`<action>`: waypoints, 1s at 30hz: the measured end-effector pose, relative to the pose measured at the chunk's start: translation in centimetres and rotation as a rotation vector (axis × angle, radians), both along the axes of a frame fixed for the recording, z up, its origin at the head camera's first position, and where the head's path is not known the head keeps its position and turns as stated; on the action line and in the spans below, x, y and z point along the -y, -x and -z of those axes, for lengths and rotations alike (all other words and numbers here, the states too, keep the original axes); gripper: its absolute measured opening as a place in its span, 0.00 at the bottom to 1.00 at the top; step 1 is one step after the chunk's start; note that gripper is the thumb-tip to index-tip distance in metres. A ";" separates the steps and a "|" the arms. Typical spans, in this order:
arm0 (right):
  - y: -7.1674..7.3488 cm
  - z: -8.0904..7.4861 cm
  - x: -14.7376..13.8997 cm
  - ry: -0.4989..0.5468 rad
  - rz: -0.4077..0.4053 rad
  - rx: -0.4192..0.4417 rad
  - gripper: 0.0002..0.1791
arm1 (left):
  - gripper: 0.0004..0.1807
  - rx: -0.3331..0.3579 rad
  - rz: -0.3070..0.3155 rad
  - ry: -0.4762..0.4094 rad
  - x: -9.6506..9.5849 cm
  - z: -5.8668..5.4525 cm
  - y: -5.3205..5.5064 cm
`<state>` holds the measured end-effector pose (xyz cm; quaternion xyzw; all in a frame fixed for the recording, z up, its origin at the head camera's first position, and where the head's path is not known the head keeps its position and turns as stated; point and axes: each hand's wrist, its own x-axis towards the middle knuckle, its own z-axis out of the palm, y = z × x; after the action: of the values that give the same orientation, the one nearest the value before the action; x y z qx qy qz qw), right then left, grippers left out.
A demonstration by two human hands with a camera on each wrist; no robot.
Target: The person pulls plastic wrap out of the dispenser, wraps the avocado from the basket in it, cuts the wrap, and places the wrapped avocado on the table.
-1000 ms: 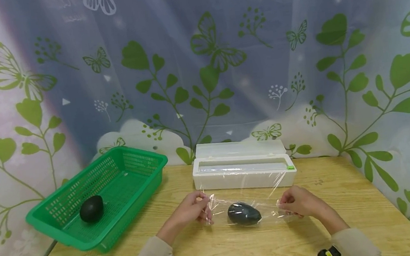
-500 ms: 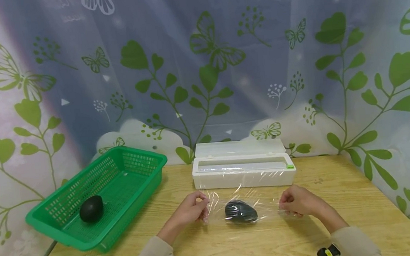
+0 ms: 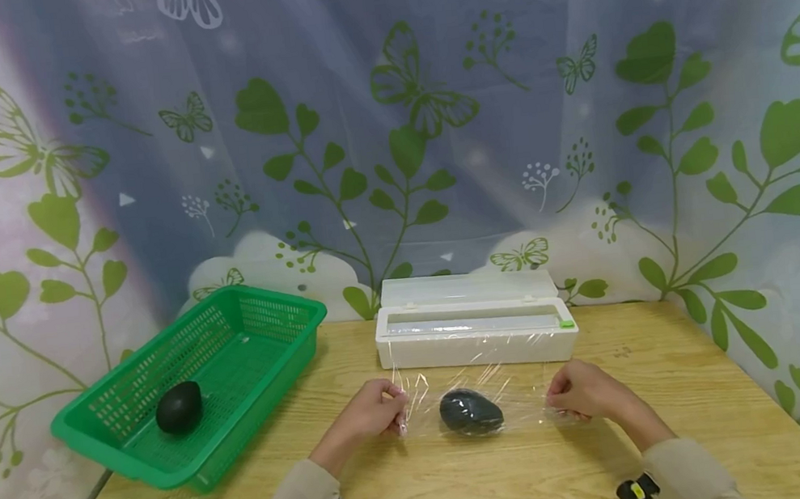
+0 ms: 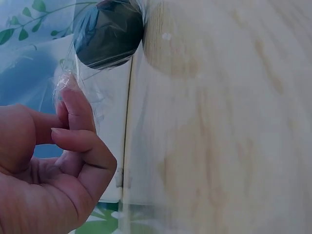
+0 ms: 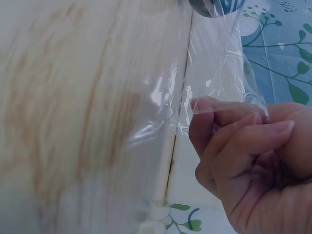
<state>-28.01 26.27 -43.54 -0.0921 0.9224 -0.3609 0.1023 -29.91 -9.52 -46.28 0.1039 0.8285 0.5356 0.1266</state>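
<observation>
Desk [image 3: 462, 491]: pale yellow wood, grain running roughly side to side; faint small mark toward the back right. Basket [image 3: 262, 402]: green, slatted walls, stands at the left, set aslant. Box [image 3: 472, 352]: white, long, stands at back middle, broad side to the front, lid [image 3: 466, 289] raised behind. Basket and box apart, wood showing between. In front of the box, dark oval [image 3: 471, 411] in clear film [image 3: 527, 411], on or just over the wood; contact unclear.
</observation>
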 end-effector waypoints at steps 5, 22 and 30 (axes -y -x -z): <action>0.4 0.3 0.1 -0.029 -0.034 -0.027 0.08 | 0.08 0.007 -0.034 0.032 0.1 0.0 0.2; 0.0 0.2 0.8 -0.030 -0.074 -0.060 0.08 | 0.07 0.029 0.041 0.093 1.7 -0.2 0.6; 0.0 0.2 1.0 -0.039 -0.048 -0.043 0.07 | 0.08 -0.021 0.127 0.132 2.4 -1.1 0.8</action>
<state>-28.00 25.24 -43.73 -0.1199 0.9287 -0.3383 0.0927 -30.74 -11.90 -45.20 0.1532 0.8550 0.4696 0.1583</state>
